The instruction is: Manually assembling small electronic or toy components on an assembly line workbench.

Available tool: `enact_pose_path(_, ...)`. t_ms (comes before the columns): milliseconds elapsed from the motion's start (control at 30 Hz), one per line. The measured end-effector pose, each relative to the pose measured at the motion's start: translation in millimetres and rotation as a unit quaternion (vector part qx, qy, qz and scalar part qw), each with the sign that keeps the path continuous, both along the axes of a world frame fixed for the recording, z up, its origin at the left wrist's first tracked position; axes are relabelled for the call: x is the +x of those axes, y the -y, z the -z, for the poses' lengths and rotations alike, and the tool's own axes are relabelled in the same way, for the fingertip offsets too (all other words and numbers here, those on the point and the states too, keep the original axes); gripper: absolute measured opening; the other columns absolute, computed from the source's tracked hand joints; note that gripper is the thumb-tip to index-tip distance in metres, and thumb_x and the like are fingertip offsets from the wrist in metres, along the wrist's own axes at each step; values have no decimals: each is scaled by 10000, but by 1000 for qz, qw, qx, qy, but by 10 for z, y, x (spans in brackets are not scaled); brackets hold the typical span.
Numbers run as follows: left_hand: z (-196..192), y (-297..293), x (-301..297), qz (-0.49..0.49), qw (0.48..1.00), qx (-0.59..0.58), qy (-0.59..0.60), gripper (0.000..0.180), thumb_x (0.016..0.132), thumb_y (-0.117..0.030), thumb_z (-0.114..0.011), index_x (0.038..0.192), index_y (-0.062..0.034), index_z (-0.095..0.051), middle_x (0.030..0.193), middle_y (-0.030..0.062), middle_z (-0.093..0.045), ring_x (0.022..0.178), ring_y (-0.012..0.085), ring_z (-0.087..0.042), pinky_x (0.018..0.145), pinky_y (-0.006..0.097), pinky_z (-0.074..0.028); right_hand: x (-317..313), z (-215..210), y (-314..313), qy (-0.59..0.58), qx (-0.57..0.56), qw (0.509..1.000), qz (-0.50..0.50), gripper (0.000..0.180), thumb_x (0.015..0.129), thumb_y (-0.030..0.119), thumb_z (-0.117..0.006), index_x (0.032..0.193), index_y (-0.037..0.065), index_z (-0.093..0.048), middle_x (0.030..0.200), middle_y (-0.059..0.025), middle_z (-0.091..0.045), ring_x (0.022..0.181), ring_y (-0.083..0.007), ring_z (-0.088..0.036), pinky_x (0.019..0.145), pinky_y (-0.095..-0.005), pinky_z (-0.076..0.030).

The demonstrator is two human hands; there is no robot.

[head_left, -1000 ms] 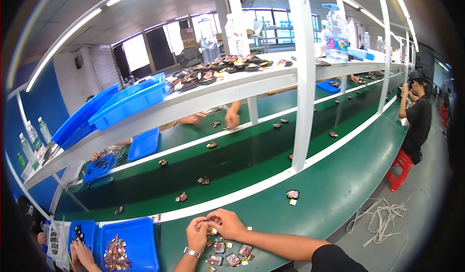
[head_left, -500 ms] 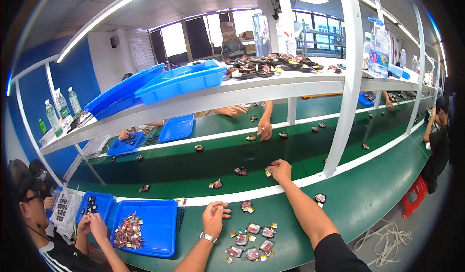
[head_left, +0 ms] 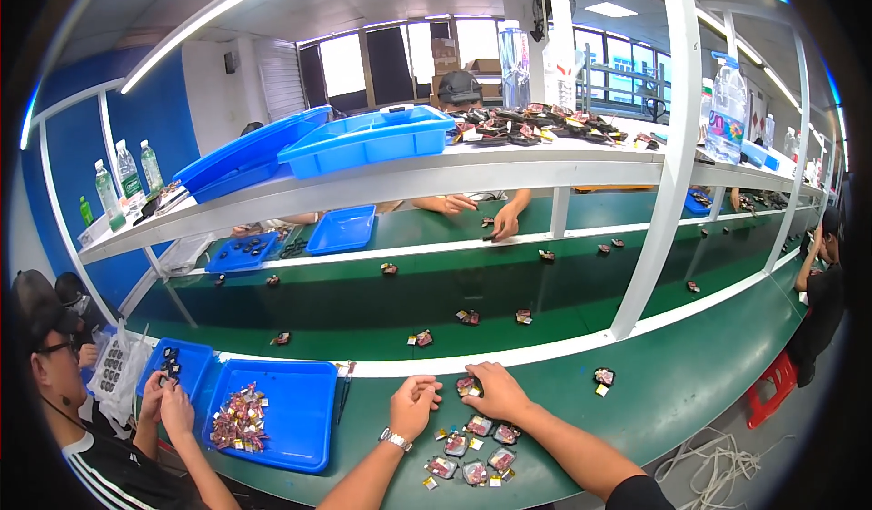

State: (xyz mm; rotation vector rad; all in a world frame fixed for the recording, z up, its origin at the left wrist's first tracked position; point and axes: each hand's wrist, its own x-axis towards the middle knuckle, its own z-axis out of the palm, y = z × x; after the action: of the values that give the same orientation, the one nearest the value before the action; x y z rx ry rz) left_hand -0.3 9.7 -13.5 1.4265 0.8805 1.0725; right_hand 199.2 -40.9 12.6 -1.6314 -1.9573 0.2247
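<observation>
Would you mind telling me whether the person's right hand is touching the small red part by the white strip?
Touching. The head view shows the right hand with its fingertips resting on the small red part, no gap between them.

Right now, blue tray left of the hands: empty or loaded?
Loaded: the blue tray holds a pile of small parts at its left side.

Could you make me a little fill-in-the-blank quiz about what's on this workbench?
1. The left hand wears a ____ on its wrist.
2. The tray of small parts left of that hand is ____ in colour.
3. The right hand rests on the ____ table, touching a small part.

Missing words: watch; blue; green
</observation>
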Motion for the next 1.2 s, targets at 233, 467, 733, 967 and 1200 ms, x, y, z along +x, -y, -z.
enact_pose_path(233,-52,46,-7,52,998,-38,-13,297,955,-106,-525,1211,44,-531,1115,153,-641,885,166,-644,741,287,-559,-30,-76,112,-114,13,990,-78,559,725,238,-764,1192,18,-550,1137,-155,-572,1082,-318,-529,936,-406,-442)
enact_pose_path(467,-236,117,-34,173,953,-220,114,310,984,-90,-456,1267,27,-502,1171,153,-594,1028,232,-627,898,362,-547,-160,-256,230,-88,103,981,-136,517,726,168,-739,1200,76,-555,1132,-123,-573,1063,-303,-531,925,-387,-454)
enact_pose_path(733,-180,53,-71,183,930,-252,195,335,948,-67,-503,1265,38,-496,1205,168,-588,1085,271,-608,969,444,-501,-121,-199,151,-25,197,966,-169,325,791,148,-690,1107,102,-628,1143,-102,-564,1071,-289,-542,908,-398,-461)
enact_pose_path(967,-222,76,-61,184,932,-247,193,348,955,-35,-481,1289,62,-469,1152,143,-601,1052,254,-618,978,427,-504,-147,-179,152,2,205,969,-137,273,767,112,-685,1038,91,-657,1125,-112,-582,1048,-304,-561,891,-398,-474)
enact_pose_path(1200,-158,92,-31,174,948,-227,138,318,961,-37,-495,1265,57,-492,1166,146,-600,1076,234,-608,962,420,-519,-103,-196,116,37,198,964,-176,250,758,104,-663,1007,94,-645,1163,-102,-564,1085,-286,-545,891,-388,-470)
